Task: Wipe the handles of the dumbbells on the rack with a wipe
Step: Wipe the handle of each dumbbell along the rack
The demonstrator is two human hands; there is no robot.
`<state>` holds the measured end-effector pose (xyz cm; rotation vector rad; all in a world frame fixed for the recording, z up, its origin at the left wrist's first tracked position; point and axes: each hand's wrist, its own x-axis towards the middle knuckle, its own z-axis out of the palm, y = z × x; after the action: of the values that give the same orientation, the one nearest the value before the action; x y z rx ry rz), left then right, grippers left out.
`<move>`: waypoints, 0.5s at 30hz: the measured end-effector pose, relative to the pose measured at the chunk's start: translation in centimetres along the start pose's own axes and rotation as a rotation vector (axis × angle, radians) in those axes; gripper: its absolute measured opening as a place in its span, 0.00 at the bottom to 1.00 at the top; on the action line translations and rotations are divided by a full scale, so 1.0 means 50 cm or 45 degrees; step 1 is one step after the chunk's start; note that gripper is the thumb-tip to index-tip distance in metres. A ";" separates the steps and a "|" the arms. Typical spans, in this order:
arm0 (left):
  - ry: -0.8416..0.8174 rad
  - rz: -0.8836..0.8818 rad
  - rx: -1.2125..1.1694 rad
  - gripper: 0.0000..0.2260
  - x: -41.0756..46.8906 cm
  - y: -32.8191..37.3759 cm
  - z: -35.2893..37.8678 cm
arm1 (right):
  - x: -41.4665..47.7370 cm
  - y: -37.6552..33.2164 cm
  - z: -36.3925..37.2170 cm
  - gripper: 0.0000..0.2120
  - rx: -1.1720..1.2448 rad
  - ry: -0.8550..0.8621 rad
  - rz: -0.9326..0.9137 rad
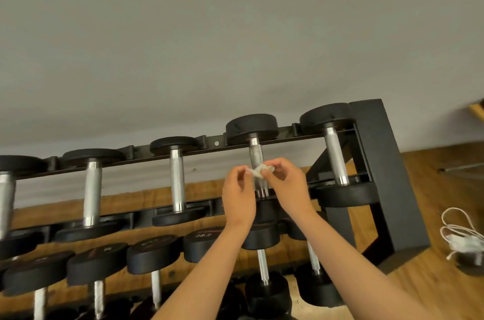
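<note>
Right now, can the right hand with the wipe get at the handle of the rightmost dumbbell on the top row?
Probably yes. The right hand pinches the wipe just left of that handle, and nothing stands between them. The left hand pinches the wipe too.

Leftmost dumbbell (pixel 6 201) cut off, label (pixel 205 235) blurred, perhaps 12.5

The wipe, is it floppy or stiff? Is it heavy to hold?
Probably floppy: the wipe looks crumpled and bunched between the left hand and the right hand. Likely very light, since only fingertips pinch it. Being soft and wrinkled, it probably would not roll away if dropped.
</note>
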<state>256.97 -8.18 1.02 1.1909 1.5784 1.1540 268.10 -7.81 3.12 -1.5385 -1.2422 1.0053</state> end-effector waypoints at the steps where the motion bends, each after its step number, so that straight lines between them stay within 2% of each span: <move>1: 0.005 0.004 0.087 0.06 -0.005 -0.008 0.012 | 0.007 -0.010 -0.001 0.05 -0.009 0.058 -0.019; 5: 0.062 0.027 0.294 0.08 -0.024 -0.029 0.042 | 0.071 -0.070 -0.014 0.07 -0.101 0.194 -0.157; 9: 0.112 -0.326 0.152 0.10 -0.011 -0.026 0.043 | 0.135 -0.092 -0.011 0.09 -0.329 0.180 -0.294; 11: 0.079 -0.284 0.147 0.11 -0.010 -0.026 0.041 | 0.156 -0.086 -0.001 0.10 -0.461 0.139 -0.332; 15: 0.075 -0.139 0.183 0.06 -0.020 -0.029 0.039 | 0.180 -0.068 0.003 0.09 -0.518 0.135 -0.374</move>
<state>258.70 -8.96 -0.75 1.1553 1.7740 1.0279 268.59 1.43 5.82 -1.6224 -1.6093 0.4939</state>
